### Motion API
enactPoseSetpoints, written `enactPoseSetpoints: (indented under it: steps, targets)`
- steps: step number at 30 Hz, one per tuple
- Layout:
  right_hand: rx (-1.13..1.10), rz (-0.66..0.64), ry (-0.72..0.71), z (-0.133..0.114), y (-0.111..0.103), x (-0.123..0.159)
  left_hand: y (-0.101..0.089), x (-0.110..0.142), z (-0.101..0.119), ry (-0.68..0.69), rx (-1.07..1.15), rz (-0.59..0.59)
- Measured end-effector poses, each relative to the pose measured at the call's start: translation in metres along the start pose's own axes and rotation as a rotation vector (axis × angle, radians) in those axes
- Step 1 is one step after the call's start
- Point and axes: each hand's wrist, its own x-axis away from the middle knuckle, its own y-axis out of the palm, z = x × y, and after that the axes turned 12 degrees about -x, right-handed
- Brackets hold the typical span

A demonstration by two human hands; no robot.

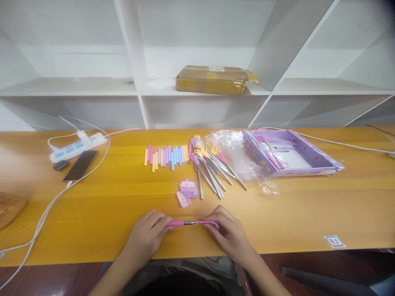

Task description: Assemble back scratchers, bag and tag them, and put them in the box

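Left hand (150, 233) pinches one end of pink stick (176, 223), right hand (228, 232) the other, roughly level over desk (277, 222); apparently two-handed handling, next move calling for steady, aligned grip.

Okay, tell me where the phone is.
In the head view, the phone lies on the left of the table, right in front of the white power strip.
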Motion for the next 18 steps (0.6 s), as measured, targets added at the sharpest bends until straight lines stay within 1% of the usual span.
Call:
enactPoseSetpoints:
  steps: [2,4,7,9,10,12,16,18]
  targets:
    - [0.011,-0.013,-0.014,-0.004,-0.002,0.003,-0.008,-0.002,0.002,0.042,-0.090,0.035]
    - [0.040,-0.015,-0.025,-0.009,-0.003,0.005,-0.014,-0.005,0.005,0.079,-0.140,0.041]
    - [0.069,0.025,-0.026,-0.016,-0.002,0.001,-0.018,-0.010,0.005,0.136,-0.206,0.065]
    - [0.072,0.071,-0.025,-0.018,-0.007,-0.005,-0.020,-0.011,-0.001,0.164,-0.248,0.081]
    - [0.082,0.100,-0.021,-0.017,-0.013,-0.007,-0.022,-0.010,-0.007,0.165,-0.266,0.091]
    - [0.142,0.167,-0.003,-0.012,-0.033,-0.007,-0.032,-0.005,-0.027,0.144,-0.302,0.116]
    - [0.381,0.369,0.052,0.015,-0.097,0.012,-0.062,0.021,-0.085,0.090,-0.397,0.169]
    - [0.487,0.428,0.053,0.030,-0.126,0.025,-0.072,0.036,-0.108,0.050,-0.447,0.191]
